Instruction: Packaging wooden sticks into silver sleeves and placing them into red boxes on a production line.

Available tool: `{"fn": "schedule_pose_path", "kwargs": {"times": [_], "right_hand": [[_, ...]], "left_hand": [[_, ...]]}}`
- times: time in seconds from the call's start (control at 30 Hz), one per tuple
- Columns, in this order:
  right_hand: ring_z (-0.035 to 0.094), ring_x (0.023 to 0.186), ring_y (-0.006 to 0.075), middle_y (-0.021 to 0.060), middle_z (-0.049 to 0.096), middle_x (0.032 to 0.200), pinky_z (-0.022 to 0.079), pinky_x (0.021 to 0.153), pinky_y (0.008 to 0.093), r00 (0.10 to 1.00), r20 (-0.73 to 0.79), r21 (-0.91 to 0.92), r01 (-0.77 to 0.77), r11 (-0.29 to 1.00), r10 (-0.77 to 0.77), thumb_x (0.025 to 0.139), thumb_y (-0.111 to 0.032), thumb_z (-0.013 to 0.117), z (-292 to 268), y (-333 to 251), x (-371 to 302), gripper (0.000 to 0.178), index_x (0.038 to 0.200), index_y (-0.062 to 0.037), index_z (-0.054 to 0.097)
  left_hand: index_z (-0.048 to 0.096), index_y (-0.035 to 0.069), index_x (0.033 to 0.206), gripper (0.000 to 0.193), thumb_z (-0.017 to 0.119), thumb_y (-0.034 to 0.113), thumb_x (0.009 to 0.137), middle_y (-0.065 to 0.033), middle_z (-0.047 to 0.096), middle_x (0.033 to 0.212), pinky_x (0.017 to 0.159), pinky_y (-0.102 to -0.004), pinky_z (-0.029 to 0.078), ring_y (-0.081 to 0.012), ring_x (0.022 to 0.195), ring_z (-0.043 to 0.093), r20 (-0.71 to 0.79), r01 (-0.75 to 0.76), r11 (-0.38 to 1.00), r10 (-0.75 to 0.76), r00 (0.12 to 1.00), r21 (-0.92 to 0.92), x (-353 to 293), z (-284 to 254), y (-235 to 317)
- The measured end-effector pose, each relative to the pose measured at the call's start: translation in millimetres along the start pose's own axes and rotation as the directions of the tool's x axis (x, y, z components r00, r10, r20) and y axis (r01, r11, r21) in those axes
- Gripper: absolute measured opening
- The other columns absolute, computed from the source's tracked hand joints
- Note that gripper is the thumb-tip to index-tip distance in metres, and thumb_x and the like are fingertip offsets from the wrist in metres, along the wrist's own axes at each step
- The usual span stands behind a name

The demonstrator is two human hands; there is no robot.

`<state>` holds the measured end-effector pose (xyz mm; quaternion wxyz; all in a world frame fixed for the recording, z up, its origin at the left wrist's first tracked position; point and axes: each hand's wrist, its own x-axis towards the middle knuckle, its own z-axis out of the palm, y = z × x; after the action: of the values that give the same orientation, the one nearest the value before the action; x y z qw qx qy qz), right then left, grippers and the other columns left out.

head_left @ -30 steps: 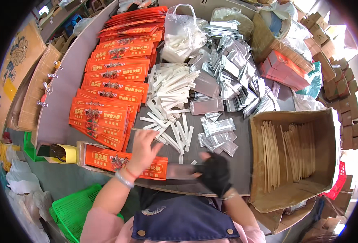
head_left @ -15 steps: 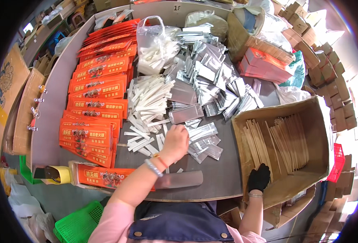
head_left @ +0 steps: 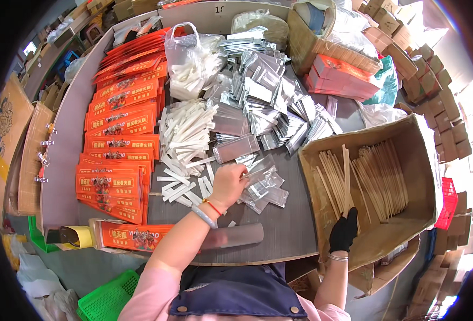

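Observation:
My bare left hand is over the middle of the table, its thumb and fingers pinched on the edge of a clear plastic packet. More such packets lie just beyond its fingertips. My right hand, in a black glove, is inside the front of a cardboard box, closed around the lower ends of a pair of wooden chopsticks. These chopsticks point up and away from me. A row of loose chopsticks leans inside the box. White paper-wrapped strips are heaped left of my left hand.
Orange-red printed sleeves are stacked along the left side. Silvery packets are piled at the back. Near the front edge, a holder bears an orange sleeve and a clear film strip. A green basket stands below.
My right hand has closed around chopsticks and raised them from the row. My left fingers have taken a clear packet by its edge and lifted it slightly. The whole view has shifted a little.

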<state>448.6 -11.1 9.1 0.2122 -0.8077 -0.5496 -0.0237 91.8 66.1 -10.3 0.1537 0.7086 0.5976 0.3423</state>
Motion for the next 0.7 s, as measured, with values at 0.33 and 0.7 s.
{"fn": "schedule_pose_path", "kwargs": {"times": [0.33,0.7], "right_hand": [[0.059,0.075,0.0319,0.012,0.059,0.079,0.046,0.066,0.0392,0.629,0.372,0.578,0.418,0.701,-0.682,0.086,-0.011,0.067,-17,-86,-33,0.022,0.107,-0.0098,0.071],[0.063,0.081,0.0319,0.0137,0.063,0.083,0.051,0.07,0.041,0.522,0.154,0.661,0.577,0.48,-0.839,0.081,-0.016,0.073,34,-128,-68,0.017,0.096,-0.0095,0.071]], "left_hand": [[0.071,0.006,0.091,0.035,0.085,0.023,0.064,-0.0064,0.066,0.096,0.085,-0.0369,0.048,-0.0244,0.093,0.06,0.506,0.035,0.984,-0.12,0.854,0.174,-116,-102,31],[0.062,0.007,0.12,0.073,0.088,0.027,0.055,-0.0082,0.057,0.116,0.095,-0.0443,0.04,-0.0301,0.11,0.048,0.278,0.029,0.982,-0.08,0.957,0.184,-144,-108,29]]}}
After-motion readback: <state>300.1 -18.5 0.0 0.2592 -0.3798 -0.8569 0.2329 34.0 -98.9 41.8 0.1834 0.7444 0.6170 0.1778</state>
